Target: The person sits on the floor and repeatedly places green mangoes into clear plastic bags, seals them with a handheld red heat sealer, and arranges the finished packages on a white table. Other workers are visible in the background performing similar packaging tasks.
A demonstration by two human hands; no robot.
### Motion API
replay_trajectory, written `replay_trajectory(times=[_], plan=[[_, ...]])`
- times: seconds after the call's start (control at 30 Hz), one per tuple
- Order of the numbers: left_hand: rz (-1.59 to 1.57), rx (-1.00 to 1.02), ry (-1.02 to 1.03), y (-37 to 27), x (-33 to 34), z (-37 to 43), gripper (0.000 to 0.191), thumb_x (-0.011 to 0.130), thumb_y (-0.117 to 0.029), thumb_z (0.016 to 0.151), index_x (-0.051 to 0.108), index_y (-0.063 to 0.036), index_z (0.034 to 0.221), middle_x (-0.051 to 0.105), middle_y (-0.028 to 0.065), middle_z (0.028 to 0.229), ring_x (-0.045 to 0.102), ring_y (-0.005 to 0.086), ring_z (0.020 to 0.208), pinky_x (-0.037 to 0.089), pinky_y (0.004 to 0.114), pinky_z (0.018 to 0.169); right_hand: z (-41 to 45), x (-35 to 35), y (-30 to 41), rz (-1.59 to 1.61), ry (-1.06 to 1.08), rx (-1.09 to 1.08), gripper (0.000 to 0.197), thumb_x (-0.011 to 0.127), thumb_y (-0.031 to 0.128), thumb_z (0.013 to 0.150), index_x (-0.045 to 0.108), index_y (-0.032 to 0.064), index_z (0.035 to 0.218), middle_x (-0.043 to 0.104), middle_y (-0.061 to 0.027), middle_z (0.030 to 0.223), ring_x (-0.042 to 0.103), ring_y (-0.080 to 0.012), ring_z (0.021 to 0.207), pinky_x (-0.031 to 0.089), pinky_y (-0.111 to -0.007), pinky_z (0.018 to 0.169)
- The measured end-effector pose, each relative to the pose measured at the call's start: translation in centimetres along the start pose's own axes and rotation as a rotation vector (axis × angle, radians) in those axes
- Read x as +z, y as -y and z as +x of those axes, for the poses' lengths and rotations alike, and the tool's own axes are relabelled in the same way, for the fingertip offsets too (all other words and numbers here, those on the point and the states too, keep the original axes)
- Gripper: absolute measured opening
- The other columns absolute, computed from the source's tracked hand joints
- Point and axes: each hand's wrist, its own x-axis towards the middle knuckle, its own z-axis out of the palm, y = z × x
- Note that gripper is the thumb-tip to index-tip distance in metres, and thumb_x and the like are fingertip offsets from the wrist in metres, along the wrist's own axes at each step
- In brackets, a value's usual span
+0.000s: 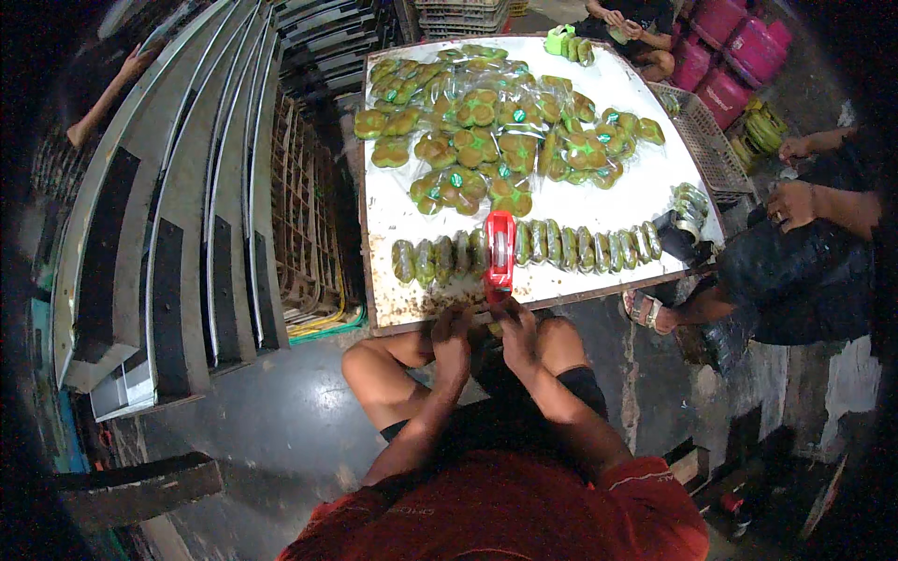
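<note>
My left hand [454, 329] and my right hand [515, 328] are close together over my lap at the table's near edge, both blurred. Something small and yellowish shows between them, but how each hand holds it is unclear. A red tape dispenser [500, 252] stands just beyond my right hand. On both sides of it runs a row of narrow, clear-wrapped green-brown buns [569, 245]. Farther back, many clover-shaped green-brown buns [477, 146] in clear bags, some with green round stickers, lie piled on the white tabletop [638, 203].
Stacked metal trays [182, 252] and a plastic crate [302, 210] stand left. Another person's hands [793, 203] are at right; a second person [624, 28] sits at the far corner beside a green tape dispenser [559, 41]. A perforated basket [708, 144] and pink gas cylinders [726, 95] stand there too.
</note>
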Motion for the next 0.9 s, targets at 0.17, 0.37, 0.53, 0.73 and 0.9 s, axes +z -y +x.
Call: replay_trajectory(times=[0.17,0.37,0.53,0.73,0.9], plan=[[0.186,0.098,-0.126,2.9,0.4,-0.2,0.025,0.060,-0.006,0.085,0.061,-0.0007,0.110,0.062,0.0167,0.101,0.058,0.0264,0.095,0.048,0.037,0.079,9.4,-4.7,-2.6,-0.654,-0.047,0.056,0.032,0.071,0.031,0.087,0.060,0.0035,0.073,0.055,-0.0004,0.062,0.045,-0.0106,0.047,0.034,-0.029,0.044],[-0.222,-0.079,-0.133,3.1,-1.6,0.3,0.025,0.058,-0.004,0.082,0.058,-0.0018,0.107,0.061,0.0124,0.099,0.058,0.0219,0.089,0.047,0.034,0.078,9.8,-4.0,-2.7,-0.584,0.066,0.107,0.034,0.073,0.027,0.085,0.062,0.0018,0.066,0.056,-0.0006,0.058,0.049,-0.0105,0.052,0.039,-0.030,0.050],[-0.425,-0.213,-0.210,0.6,-1.8,0.5,0.028,0.057,-0.004,0.082,0.055,-0.0011,0.110,0.060,0.0100,0.098,0.057,0.0197,0.087,0.047,0.033,0.077,5.2,-4.0,-1.7,-1.254,-0.032,0.077,0.031,0.076,0.035,0.079,0.069,0.0046,0.080,0.067,-0.0105,0.072,0.062,-0.0241,0.067,0.047,-0.035,0.069],[-0.270,0.009,-0.168,2.9,-0.6,1.3,0.023,0.056,-0.004,0.084,0.054,0.0003,0.106,0.058,0.0095,0.093,0.056,0.0203,0.084,0.046,0.033,0.078,3.7,-2.4,1.2,-0.720,0.304,0.011,0.009,0.068,0.006,0.081,0.068,0.0005,0.088,0.068,-0.0100,0.093,0.063,-0.0190,0.089,0.048,-0.032,0.082],[-0.408,-0.153,-0.055,-0.9,-1.0,1.7,0.022,0.056,-0.001,0.084,0.053,-0.0005,0.106,0.057,0.0073,0.093,0.055,0.0185,0.084,0.046,0.031,0.078,1.2,0.0,2.9,-0.545,0.425,-0.205,0.020,0.067,-0.007,0.073,0.065,-0.0006,0.092,0.061,-0.0110,0.108,0.060,-0.0221,0.100,0.047,-0.032,0.087]])
